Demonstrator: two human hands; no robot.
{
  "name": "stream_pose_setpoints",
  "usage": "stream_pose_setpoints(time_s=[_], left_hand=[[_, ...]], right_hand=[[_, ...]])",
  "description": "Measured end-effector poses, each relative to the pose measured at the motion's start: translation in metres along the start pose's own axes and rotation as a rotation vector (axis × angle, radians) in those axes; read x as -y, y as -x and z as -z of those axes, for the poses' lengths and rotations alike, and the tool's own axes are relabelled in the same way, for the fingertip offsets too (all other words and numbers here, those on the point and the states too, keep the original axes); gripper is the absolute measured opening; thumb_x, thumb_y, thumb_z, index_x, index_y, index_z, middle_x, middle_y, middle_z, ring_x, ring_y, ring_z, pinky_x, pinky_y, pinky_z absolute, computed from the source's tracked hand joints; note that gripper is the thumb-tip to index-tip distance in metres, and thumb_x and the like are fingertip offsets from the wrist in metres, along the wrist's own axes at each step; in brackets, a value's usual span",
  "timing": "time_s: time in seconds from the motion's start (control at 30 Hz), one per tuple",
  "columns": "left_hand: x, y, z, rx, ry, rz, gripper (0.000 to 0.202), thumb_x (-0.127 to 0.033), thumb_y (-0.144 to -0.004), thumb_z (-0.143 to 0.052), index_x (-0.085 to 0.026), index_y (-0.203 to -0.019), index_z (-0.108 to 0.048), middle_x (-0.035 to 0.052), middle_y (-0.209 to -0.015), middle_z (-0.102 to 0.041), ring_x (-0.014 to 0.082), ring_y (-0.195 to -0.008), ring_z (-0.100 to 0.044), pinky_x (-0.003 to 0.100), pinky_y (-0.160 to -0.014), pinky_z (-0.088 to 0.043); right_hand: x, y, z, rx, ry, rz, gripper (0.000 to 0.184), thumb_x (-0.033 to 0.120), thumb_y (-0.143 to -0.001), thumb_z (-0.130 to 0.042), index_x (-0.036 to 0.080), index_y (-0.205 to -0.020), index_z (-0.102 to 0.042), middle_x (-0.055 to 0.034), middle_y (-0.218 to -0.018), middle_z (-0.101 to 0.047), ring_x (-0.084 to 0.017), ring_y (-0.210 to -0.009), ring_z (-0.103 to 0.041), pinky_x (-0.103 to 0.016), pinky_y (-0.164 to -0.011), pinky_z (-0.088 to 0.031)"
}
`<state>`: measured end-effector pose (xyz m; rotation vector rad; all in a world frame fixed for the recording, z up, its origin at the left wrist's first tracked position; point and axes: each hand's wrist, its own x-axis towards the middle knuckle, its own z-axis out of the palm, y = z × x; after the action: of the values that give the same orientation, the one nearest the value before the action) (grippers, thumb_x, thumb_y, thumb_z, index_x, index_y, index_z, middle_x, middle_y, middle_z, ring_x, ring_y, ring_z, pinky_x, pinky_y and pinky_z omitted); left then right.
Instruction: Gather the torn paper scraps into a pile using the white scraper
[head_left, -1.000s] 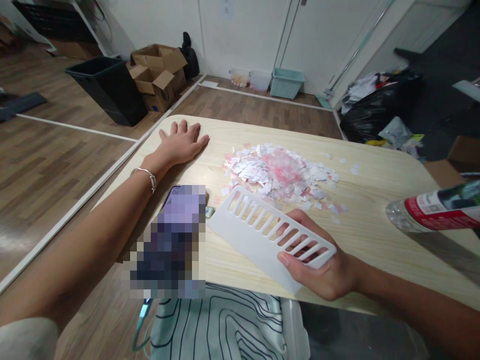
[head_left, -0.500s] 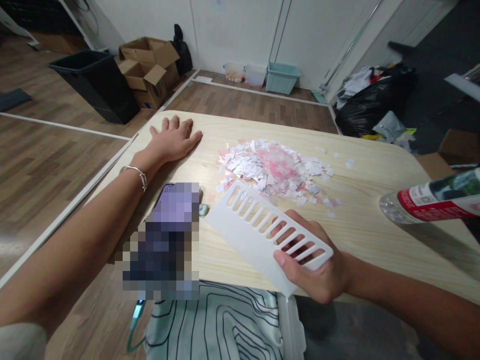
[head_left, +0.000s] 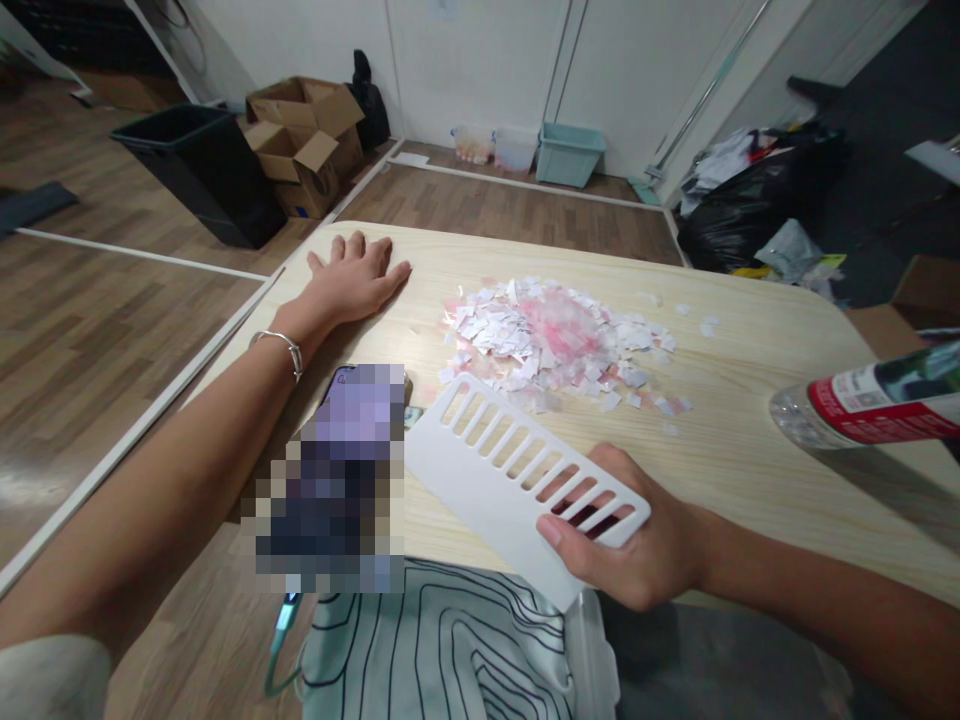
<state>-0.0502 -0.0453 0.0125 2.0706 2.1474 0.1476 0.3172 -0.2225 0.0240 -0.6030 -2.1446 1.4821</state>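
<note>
My left hand (head_left: 352,283) rests palm down on the far left of the wooden table (head_left: 757,400), fingers spread, holding nothing. In my right hand (head_left: 630,545) is a white slotted plastic plate (head_left: 487,490), gripped at its right end with the thumb on top and fingers behind the slots. The plate is tilted above the table's near edge. Beyond it lies a heap of small paper scraps (head_left: 495,330), white with pink ones in the middle. A phone (head_left: 360,410), mostly blurred out, is between my left forearm and the plate.
A plastic bottle (head_left: 870,405) with a red label is at the table's right. Striped cloth (head_left: 427,640) and a translucent container edge (head_left: 592,650) are at the near side. Beyond the table are a black bin (head_left: 202,180), cardboard boxes (head_left: 307,150) and a blue-green tub (head_left: 570,155).
The slotted plate and my right hand have shifted slightly left and toward me, away from the scraps. My left hand stays on the table. The whole view has moved a little.
</note>
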Motion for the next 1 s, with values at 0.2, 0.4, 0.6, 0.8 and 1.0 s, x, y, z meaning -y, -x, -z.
stream_pose_setpoints(time_s=[0.2,0.4,0.6,0.8,1.0], left_hand=[[0.002,-0.004,-0.001,0.001,0.004,-0.001,0.099,-0.077,-0.119,-0.021,-0.023,-0.195,-0.053,0.0294,-0.205,-0.047,0.0566,-0.193,-0.038,0.095,-0.153,-0.028],[0.008,-0.011,-0.007,-0.020,-0.008,0.013,0.097,-0.080,-0.119,-0.021,-0.035,-0.200,-0.049,0.0232,-0.206,-0.050,0.0575,-0.196,-0.036,0.094,-0.151,-0.033],[0.011,-0.014,-0.013,-0.057,-0.035,-0.003,0.095,-0.075,-0.121,-0.023,-0.030,-0.200,-0.051,0.0268,-0.204,-0.054,0.0612,-0.193,-0.041,0.096,-0.147,-0.038],[0.013,-0.016,-0.017,-0.075,-0.025,-0.009,0.094,-0.074,-0.122,-0.024,-0.031,-0.200,-0.052,0.0272,-0.204,-0.054,0.0619,-0.193,-0.039,0.097,-0.146,-0.038],[0.016,-0.019,-0.020,-0.080,0.002,-0.007,0.098,-0.080,-0.122,-0.021,-0.030,-0.200,-0.053,0.0273,-0.206,-0.051,0.0622,-0.194,-0.037,0.098,-0.148,-0.034]], right_hand=[[0.003,0.000,0.000,-0.011,0.014,0.004,0.051,0.011,-0.095,-0.078,0.031,-0.075,-0.035,0.0114,-0.063,-0.034,-0.008,-0.049,-0.032,-0.029,-0.048,-0.023],[0.005,0.000,0.001,-0.064,0.107,0.079,0.052,0.009,-0.102,-0.071,0.031,-0.078,-0.031,0.0106,-0.066,-0.030,-0.009,-0.053,-0.030,-0.031,-0.053,-0.024],[0.003,-0.001,0.002,-0.021,0.076,0.075,0.055,0.011,-0.105,-0.071,0.031,-0.076,-0.029,0.0119,-0.063,-0.027,-0.007,-0.048,-0.028,-0.030,-0.049,-0.022],[0.003,-0.003,0.001,-0.028,0.019,0.101,0.058,0.009,-0.104,-0.071,0.031,-0.074,-0.026,0.0125,-0.062,-0.023,-0.006,-0.047,-0.021,-0.031,-0.048,-0.018],[0.001,-0.005,0.005,0.009,-0.026,0.028,0.058,0.015,-0.105,-0.076,0.030,-0.071,-0.032,0.0130,-0.059,-0.025,-0.006,-0.046,-0.023,-0.029,-0.047,-0.020]])
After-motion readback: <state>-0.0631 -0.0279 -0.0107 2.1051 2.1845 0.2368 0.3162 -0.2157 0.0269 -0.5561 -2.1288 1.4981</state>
